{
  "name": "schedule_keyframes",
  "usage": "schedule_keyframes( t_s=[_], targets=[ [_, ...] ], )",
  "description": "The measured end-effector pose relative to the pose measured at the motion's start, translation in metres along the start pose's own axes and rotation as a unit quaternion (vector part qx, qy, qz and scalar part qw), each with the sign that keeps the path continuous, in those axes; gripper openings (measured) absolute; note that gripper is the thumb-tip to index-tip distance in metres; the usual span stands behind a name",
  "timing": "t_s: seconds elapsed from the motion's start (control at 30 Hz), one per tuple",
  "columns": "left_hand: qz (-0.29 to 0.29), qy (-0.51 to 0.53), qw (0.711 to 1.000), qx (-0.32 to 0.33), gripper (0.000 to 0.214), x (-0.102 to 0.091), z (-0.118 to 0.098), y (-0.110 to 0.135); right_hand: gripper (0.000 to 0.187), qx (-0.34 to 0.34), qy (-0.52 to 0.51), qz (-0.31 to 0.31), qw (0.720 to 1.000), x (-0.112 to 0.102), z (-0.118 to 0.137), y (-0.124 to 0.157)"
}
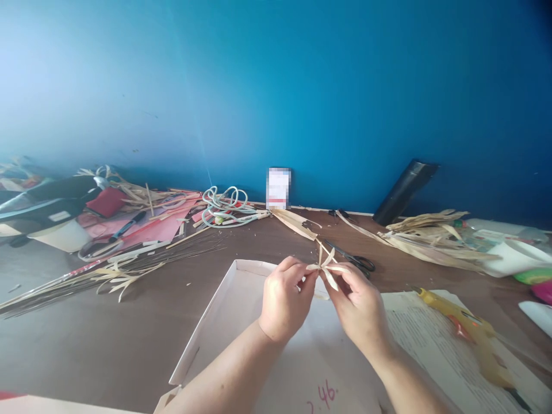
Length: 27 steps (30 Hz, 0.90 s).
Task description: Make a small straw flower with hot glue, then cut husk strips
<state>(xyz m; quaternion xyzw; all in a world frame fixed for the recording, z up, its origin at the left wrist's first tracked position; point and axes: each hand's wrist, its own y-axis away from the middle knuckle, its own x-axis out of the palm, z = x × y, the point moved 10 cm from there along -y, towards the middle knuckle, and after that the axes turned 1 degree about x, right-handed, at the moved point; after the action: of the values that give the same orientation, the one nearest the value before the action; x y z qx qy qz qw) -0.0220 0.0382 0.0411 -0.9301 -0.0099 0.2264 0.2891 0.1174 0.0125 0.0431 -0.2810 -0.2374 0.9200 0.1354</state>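
Left hand (284, 302), right hand (359, 306), husk flower (325, 269) pinched between them

Head view, forward-down (close in)

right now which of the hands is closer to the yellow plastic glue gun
Right. The right hand sits just left of the yellow plastic glue gun, pinching a pale dried-leaf piece; the left hand holds the same piece from farther left, beyond the right hand.

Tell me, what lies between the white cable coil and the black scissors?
In the head view, a long dried husk leaf lies there on the table. The left hand and right hand pinch a husk piece.
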Motion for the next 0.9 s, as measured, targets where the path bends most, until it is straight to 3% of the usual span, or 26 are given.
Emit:
schedule_keyframes(
  t_s=[0.23,0.37,0.53,0.63,0.77,0.9],
  targets=[
    [-0.011,0.003,0.999,-0.032,0.016,-0.010,-0.003,-0.010,0.022,0.071,0.003,0.111,0.991,0.003,0.007,-0.022],
    [-0.013,-0.027,0.998,-0.047,0.017,-0.015,-0.004,-0.034,0.022,0.059,0.023,0.141,0.988,0.010,0.013,-0.053],
    [-0.022,-0.087,0.992,-0.089,0.015,-0.015,0.013,-0.083,0.026,0.054,0.011,0.063,0.997,0.026,0.001,-0.102],
    [-0.051,-0.085,0.990,-0.103,0.016,-0.014,0.030,-0.100,0.028,0.049,0.008,0.008,0.999,0.044,-0.012,-0.117],
    [-0.094,-0.052,0.989,-0.103,0.016,-0.009,0.055,-0.098,0.029,0.031,0.009,-0.071,0.997,0.060,-0.025,-0.113],
    [-0.111,-0.017,0.986,-0.122,0.016,-0.002,0.077,-0.087,0.026,0.000,0.006,-0.085,0.996,0.069,-0.033,-0.103]
  ],
)
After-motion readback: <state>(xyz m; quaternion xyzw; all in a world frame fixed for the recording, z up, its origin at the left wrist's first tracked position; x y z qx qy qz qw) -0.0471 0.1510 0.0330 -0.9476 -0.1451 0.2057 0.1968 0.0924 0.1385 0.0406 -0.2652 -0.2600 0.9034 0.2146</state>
